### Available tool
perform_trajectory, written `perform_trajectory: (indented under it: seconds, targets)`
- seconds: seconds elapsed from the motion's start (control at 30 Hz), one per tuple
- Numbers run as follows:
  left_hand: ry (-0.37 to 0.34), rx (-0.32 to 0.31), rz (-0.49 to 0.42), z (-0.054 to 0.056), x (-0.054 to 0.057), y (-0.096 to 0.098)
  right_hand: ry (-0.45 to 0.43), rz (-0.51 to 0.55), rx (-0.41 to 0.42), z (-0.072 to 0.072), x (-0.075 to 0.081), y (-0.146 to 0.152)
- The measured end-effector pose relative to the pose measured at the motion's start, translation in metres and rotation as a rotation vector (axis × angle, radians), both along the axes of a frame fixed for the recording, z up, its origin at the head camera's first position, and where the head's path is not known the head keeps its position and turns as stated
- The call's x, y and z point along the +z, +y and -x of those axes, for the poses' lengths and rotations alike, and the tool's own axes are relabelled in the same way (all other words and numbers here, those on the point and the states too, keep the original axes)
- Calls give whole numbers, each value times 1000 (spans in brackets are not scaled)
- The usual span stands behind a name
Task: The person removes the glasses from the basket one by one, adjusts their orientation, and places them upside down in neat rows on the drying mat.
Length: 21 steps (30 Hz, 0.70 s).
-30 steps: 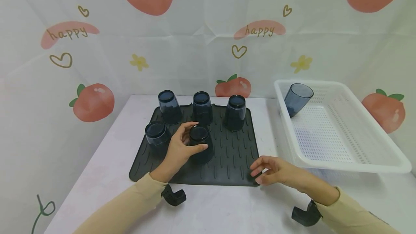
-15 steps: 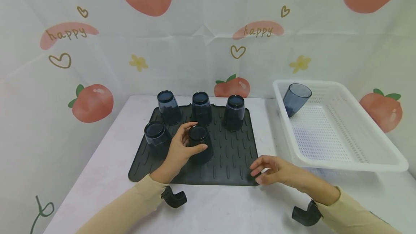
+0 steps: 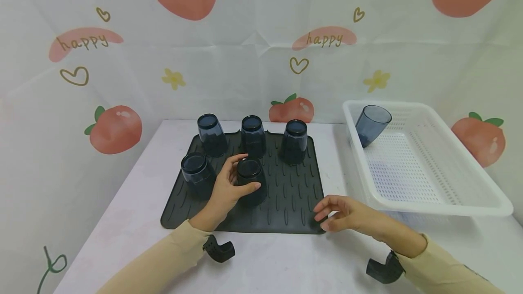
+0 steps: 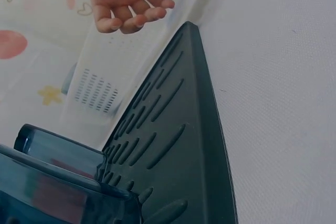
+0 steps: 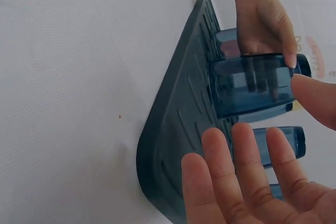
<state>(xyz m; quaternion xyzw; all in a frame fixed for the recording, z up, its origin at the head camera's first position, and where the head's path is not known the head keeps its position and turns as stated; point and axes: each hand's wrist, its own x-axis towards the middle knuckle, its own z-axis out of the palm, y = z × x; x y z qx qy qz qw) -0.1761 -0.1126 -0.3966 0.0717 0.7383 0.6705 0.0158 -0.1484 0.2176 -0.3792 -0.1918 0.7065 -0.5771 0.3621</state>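
Observation:
My left hand [image 3: 224,186] holds a dark blue glass [image 3: 250,167] that stands upside down on the black ribbed drying mat [image 3: 286,219]. Fingers lie along its left and far side, with the thumb across the near side; the right wrist view shows this glass [image 5: 252,85] from the side. Left of the hand is another upturned glass [image 3: 197,173], partly covered by it. Three more upturned glasses line the mat's back: a left one [image 3: 212,135], a middle one [image 3: 253,135] and a right one [image 3: 294,142]. Loosely bent and holding nothing, my right hand [image 3: 345,212] hovers by the mat's front right corner.
A white perforated basket [image 3: 441,205] stands on the right of the white table [image 3: 282,262]. Inside it, a blue glass [image 3: 372,126] leans mouth up in the back left corner. A printed cloth [image 3: 229,58] hangs behind the table.

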Motion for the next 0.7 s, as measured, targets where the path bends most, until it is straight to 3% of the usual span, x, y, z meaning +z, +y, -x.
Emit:
perform_trajectory:
  seconds: [0.7]
  targets:
    - [8,-2,14,2,-3,1,-20,-19,-18,0,-3,1]
